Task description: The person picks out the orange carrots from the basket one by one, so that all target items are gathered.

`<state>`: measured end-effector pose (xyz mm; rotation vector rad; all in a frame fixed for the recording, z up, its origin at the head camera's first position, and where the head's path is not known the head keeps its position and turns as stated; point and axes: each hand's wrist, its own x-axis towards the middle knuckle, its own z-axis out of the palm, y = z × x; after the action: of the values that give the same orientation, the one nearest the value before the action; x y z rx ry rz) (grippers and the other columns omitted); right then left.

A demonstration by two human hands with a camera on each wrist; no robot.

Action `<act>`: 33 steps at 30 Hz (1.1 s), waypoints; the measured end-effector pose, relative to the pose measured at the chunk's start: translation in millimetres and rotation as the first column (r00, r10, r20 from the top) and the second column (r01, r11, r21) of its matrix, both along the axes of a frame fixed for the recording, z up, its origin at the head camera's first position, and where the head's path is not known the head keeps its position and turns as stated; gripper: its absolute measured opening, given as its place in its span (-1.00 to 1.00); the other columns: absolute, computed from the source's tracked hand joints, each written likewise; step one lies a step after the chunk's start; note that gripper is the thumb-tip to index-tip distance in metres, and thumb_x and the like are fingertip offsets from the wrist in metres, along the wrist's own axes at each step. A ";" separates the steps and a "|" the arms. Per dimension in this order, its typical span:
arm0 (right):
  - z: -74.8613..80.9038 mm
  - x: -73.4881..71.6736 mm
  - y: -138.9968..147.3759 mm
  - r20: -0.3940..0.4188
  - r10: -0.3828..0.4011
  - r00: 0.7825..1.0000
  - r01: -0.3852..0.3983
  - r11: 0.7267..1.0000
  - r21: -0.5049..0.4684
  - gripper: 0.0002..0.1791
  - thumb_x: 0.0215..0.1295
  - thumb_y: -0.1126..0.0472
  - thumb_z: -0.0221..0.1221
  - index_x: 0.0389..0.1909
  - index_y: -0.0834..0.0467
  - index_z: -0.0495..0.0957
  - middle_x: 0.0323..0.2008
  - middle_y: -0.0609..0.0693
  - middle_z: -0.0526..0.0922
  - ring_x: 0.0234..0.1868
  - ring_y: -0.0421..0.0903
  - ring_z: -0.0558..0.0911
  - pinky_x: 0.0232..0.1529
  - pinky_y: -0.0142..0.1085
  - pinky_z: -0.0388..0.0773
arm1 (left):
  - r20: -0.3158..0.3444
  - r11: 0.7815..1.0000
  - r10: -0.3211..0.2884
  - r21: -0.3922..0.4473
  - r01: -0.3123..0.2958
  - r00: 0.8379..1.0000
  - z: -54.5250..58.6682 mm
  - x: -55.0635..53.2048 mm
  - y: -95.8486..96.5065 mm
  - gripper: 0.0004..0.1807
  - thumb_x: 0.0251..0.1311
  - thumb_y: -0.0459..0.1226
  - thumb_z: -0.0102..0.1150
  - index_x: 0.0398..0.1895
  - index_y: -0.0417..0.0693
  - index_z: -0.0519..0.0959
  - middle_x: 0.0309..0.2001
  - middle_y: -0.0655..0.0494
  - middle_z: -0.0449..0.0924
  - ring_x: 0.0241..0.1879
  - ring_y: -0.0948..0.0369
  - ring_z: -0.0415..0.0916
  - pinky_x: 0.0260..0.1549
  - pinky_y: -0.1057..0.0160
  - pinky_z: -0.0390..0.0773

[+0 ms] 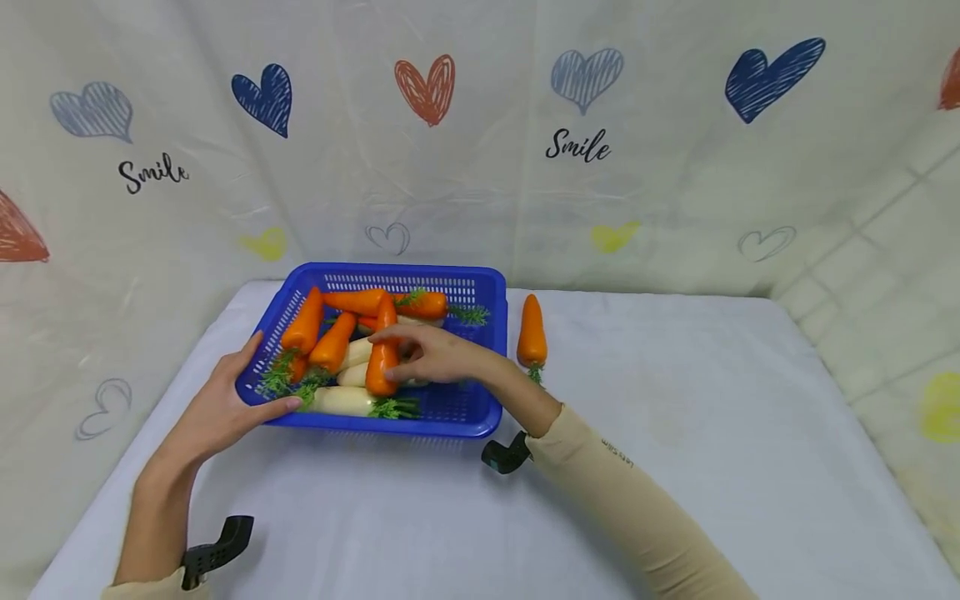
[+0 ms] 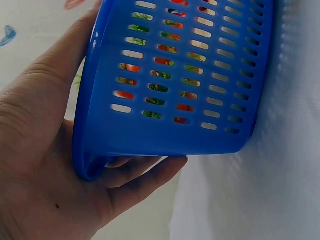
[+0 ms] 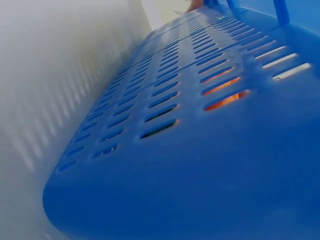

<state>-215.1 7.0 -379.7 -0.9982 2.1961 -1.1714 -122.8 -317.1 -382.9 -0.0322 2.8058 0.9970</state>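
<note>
A blue plastic basket (image 1: 450, 427) with slotted walls holds several orange carrots (image 1: 332, 343) and white radishes (image 1: 341, 401) with green tops. My left hand (image 1: 225, 402) grips its near left corner, the thumb over the front rim and the fingers along the left side. In the left wrist view, fingers (image 2: 145, 185) bend under the rim against the outer wall. Inside the basket, my right hand (image 1: 437, 354) pinches a carrot (image 1: 384, 367) between thumb and fingers, its thick end toward me, over the radishes. Only the basket wall (image 3: 165, 165) fills the right wrist view; the right hand is hidden there.
One carrot (image 1: 532, 332) lies on the white tablecloth (image 1: 675, 375) just right of the basket, its green top partly behind the right forearm. A pale curtain (image 1: 480, 183) printed with hearts hangs behind the table. Black camera mounts (image 1: 217, 550) stick out from both wrists.
</note>
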 end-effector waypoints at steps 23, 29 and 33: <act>6.7 6.6 2.5 -0.083 -0.183 0.980 0.167 0.971 -0.169 -0.21 0.20 0.08 0.52 0.42 0.06 0.41 0.34 0.04 0.49 -0.02 -0.02 0.72 -0.02 -0.33 0.74 | 0.005 1.000 -0.005 -0.010 0.006 1.000 1.4 0.1 -2.6 0.31 0.22 0.20 0.36 0.71 0.16 -0.41 0.57 -0.52 -0.12 0.33 -0.39 0.20 0.31 -0.53 0.30; 8.8 7.9 5.9 -0.059 -0.258 0.964 0.235 0.939 -0.250 -0.24 0.19 0.18 0.51 0.40 0.09 0.43 0.37 0.11 0.40 0.25 0.07 0.60 0.13 -0.23 0.74 | 0.011 1.000 -0.006 -0.018 0.006 1.000 1.7 1.2 -3.3 0.31 0.23 0.19 0.36 0.71 0.16 -0.42 0.56 -0.54 -0.12 0.34 -0.41 0.19 0.31 -0.55 0.30; 10.5 7.9 9.9 -0.064 -0.273 0.960 0.250 0.936 -0.249 -0.25 0.21 0.21 0.49 0.42 0.06 0.44 0.38 0.13 0.37 0.29 0.09 0.55 0.18 -0.17 0.72 | 0.007 1.000 -0.010 -0.012 0.010 1.000 2.0 -0.4 -1.2 0.31 0.23 0.18 0.37 0.70 0.15 -0.43 0.55 -0.55 -0.13 0.34 -0.42 0.18 0.31 -0.56 0.28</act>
<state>-207.2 16.9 -369.1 -0.8893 2.3614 -1.5689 -123.2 -318.3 -380.9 -0.0229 2.8027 0.9764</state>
